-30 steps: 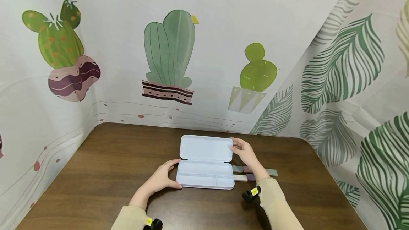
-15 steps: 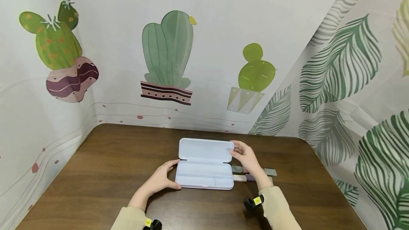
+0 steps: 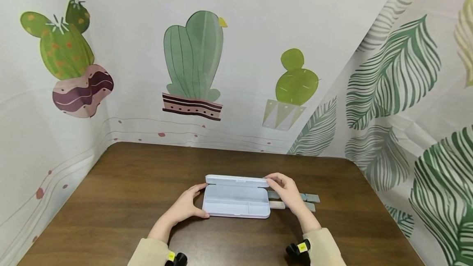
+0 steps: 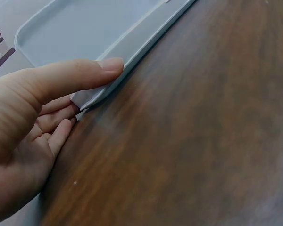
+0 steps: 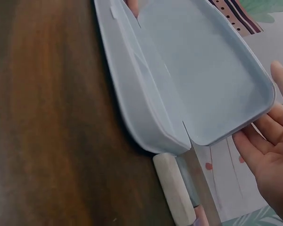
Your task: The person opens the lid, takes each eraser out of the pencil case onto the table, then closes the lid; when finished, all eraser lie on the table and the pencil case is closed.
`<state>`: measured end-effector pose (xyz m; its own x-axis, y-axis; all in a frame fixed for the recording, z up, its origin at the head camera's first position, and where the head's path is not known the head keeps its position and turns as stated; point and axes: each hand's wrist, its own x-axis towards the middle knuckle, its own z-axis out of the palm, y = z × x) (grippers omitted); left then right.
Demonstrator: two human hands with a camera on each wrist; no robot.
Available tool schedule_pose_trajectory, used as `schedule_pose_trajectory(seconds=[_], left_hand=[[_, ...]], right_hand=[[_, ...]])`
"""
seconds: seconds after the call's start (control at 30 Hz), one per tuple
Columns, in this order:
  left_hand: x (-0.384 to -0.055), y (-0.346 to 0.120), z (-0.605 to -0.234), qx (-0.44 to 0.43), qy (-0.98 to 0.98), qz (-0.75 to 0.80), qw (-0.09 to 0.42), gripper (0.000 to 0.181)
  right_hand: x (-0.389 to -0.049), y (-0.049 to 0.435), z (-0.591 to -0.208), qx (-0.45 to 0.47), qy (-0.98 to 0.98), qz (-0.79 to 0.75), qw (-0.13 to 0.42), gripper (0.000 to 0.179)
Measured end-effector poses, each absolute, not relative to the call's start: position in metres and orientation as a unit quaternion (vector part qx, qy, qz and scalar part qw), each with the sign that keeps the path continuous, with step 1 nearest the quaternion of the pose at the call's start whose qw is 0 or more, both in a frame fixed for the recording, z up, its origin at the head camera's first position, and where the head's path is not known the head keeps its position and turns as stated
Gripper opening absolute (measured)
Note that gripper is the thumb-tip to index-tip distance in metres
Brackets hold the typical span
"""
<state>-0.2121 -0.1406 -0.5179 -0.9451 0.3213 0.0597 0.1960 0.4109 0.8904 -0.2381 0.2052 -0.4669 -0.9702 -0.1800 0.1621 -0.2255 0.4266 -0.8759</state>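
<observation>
A pale blue plastic pencil case (image 3: 230, 194) lies unfolded on the brown table, its tray split by low dividers. My left hand (image 3: 183, 207) grips the case's left end; in the left wrist view the thumb (image 4: 92, 75) lies over the front rim and the other fingers are at the end wall. My right hand (image 3: 290, 195) holds the right corner of the raised lid (image 3: 221, 180). The right wrist view shows that lid (image 5: 212, 80) standing up from the hinge, with fingers (image 5: 254, 141) behind its edge. No contents show in the tray.
Several flat, pen-like sticks lie end to end in two rows right of the case, among them a whitish one (image 3: 277, 205) and a grey-green one (image 3: 312, 198). My right hand partly covers them. A cloth printed with cacti (image 3: 194, 60) hangs behind the table (image 3: 148, 171).
My right hand has swung the lid up and toward me, so it looks much narrower in the head view. The left hand and the case's base have stayed put.
</observation>
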Motion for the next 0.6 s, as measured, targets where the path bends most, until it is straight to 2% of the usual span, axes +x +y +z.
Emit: schedule_pose_trajectory(seconds=[0.33, 0.6], left_hand=[[-0.214, -0.142, -0.522, 0.16, 0.828, 0.534, 0.056, 0.103], [-0.212, -0.141, -0.52, 0.151, 0.825, 0.541, 0.064, 0.106]], right_hand=[[-0.225, 0.213, -0.473, 0.198, -0.814, 0.546, -0.014, 0.022], [-0.219, 0.217, -0.482, 0.204, -0.824, 0.527, -0.033, 0.039]])
